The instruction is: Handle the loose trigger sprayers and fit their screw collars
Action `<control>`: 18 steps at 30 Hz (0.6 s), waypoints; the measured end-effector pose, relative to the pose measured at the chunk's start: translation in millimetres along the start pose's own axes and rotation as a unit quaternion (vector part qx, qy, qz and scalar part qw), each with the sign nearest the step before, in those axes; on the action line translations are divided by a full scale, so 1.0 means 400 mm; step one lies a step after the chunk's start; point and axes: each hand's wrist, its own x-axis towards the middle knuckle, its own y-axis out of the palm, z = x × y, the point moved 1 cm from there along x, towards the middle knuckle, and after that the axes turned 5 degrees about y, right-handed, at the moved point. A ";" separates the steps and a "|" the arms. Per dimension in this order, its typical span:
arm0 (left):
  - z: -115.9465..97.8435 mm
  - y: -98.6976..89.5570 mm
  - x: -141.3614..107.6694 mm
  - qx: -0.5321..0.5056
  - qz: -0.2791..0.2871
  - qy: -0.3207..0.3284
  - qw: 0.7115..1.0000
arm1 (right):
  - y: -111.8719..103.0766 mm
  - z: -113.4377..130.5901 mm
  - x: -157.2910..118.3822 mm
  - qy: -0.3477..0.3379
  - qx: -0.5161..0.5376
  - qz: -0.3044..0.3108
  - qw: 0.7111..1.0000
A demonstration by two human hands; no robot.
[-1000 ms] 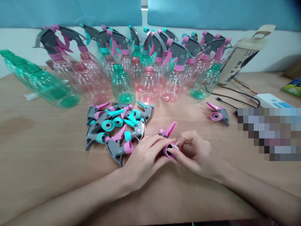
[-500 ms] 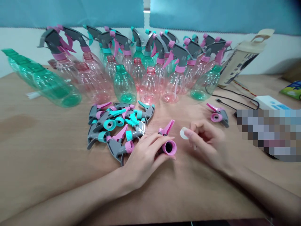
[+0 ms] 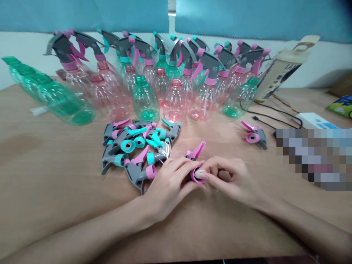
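Observation:
A grey and pink trigger spray head (image 3: 197, 150) is gripped by my left hand (image 3: 172, 183), its pink threaded collar facing me. My right hand (image 3: 231, 178) pinches a small white disc (image 3: 200, 173), like a gasket, at the mouth of that collar. The disc is tilted and partly inside the opening; whether it touches the bottom is hidden. Just left of my left hand lies a pile of loose spray heads (image 3: 134, 145) with pink and turquoise parts. Another pink spray head (image 3: 255, 136) lies alone to the right, beyond my right hand.
Capped and uncapped spray bottles (image 3: 176, 102) in pink and green stand in rows along the back. Green bottles (image 3: 63, 95) lean at the left. A beige tumbler (image 3: 283, 69), a black cable (image 3: 264, 121) and a white box (image 3: 316, 120) sit on the right.
My right hand has moved left and brought the white disc from beside the spray head into its collar opening. My left hand has stayed in place, still holding the spray head.

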 end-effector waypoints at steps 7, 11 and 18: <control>0.000 -0.001 0.000 0.000 -0.006 0.002 1.000 | 0.009 -0.029 -0.012 -0.078 -0.033 -0.065 0.994; 0.001 0.000 -0.002 0.004 -0.007 -0.001 1.000 | -0.015 -0.010 -0.008 -0.111 -0.098 -0.095 0.984; 0.001 0.001 0.000 0.010 -0.012 0.012 1.000 | -0.015 0.003 -0.003 -0.150 -0.144 -0.026 0.978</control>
